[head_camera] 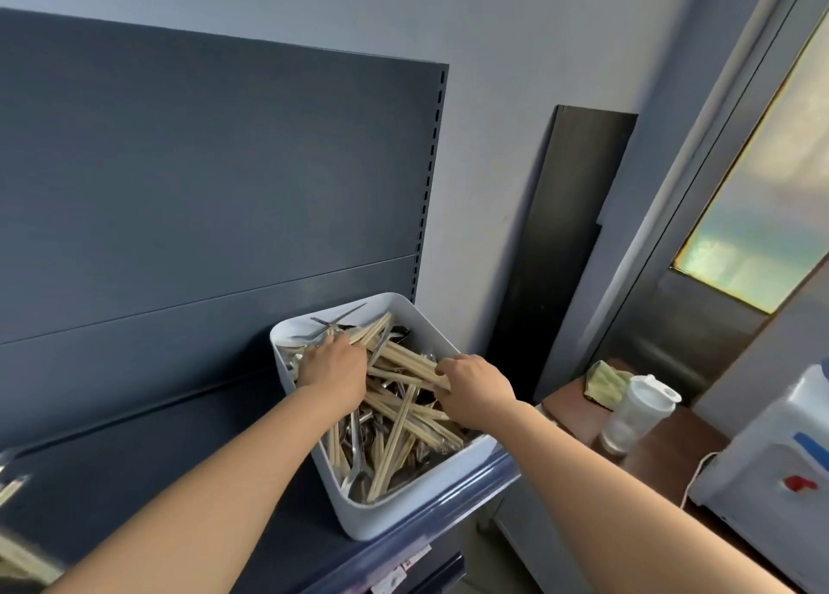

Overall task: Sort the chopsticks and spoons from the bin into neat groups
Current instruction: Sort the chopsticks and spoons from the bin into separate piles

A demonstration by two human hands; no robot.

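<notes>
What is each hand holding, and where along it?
Right hand grips chopsticks by one end. Left hand curls over more in the bin; hold hidden.

I face a dark grey shelf panel [202,167] against a pale wall [493,32]. A black board [569,234] leans in the corner beside a door [700,329] with a daylit frosted pane [762,198].

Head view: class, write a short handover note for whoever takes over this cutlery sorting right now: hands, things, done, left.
Left hand: fingers buried in the pile at the far end of the bin; grip hidden.
Right hand: pinches chopsticks near the bin's middle.
Bin: on the shelf, full of mixed chopsticks and spoons.
Done: little; blurred pale sticks at the shelf's left edge may be a started group.
Left: nearly everything.
</notes>
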